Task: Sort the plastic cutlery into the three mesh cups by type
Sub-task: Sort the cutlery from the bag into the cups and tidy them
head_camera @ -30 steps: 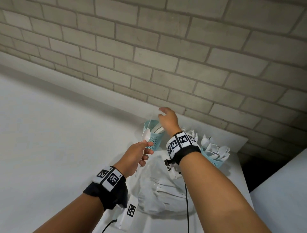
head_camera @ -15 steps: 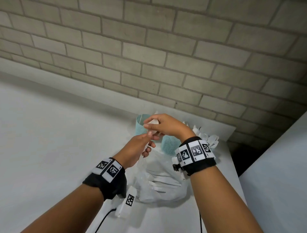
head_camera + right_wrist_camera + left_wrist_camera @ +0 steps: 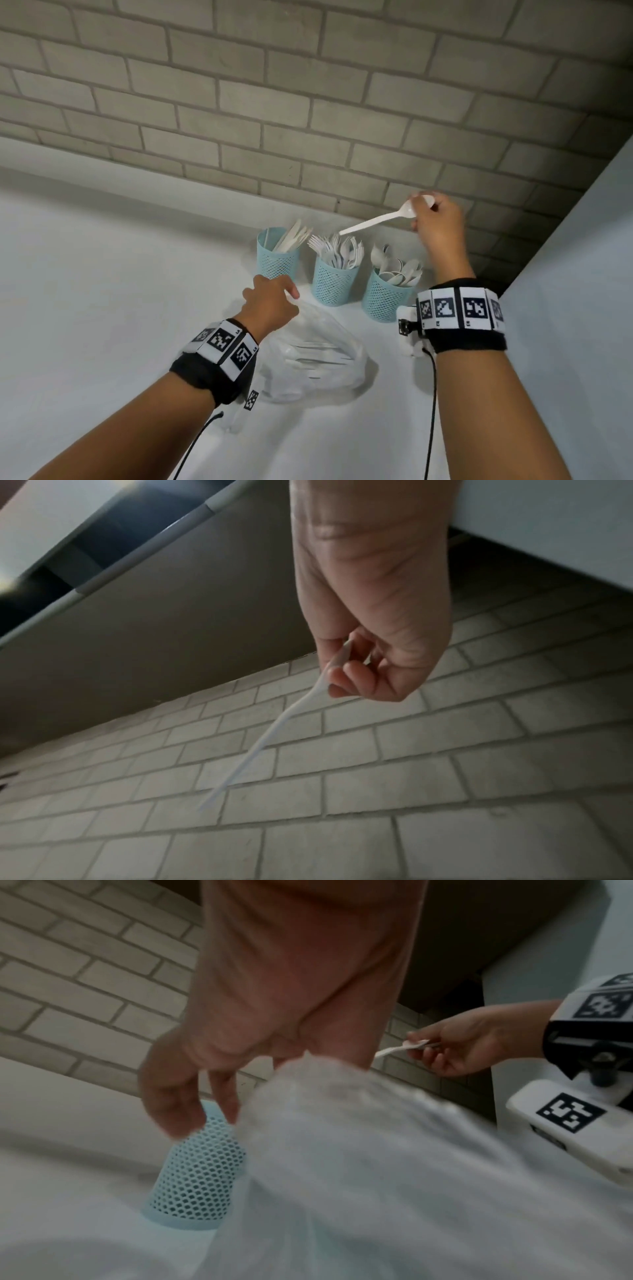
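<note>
Three light-blue mesh cups stand in a row by the wall: the left cup (image 3: 276, 255) holds knives, the middle cup (image 3: 331, 278) forks, the right cup (image 3: 387, 297) spoons. My right hand (image 3: 436, 219) pinches a white plastic spoon (image 3: 378, 218) by its bowl, raised above and behind the spoon cup, handle pointing left. In the right wrist view the spoon (image 3: 270, 731) juts from the curled fingers (image 3: 346, 674). My left hand (image 3: 270, 298), fingers loosely bent, rests at the top of a clear plastic bag (image 3: 318, 359) with white cutlery inside, just in front of the knife cup (image 3: 198, 1172).
A grey brick wall (image 3: 308, 102) rises right behind the cups. A white panel (image 3: 582, 308) closes off the right side, with a dark gap behind it. Cables trail from both wrist devices across the white tabletop (image 3: 85, 308).
The spoon has passed from my left hand to my right hand, which lifted it up and to the right above the spoon cup. My left hand dropped onto the bag.
</note>
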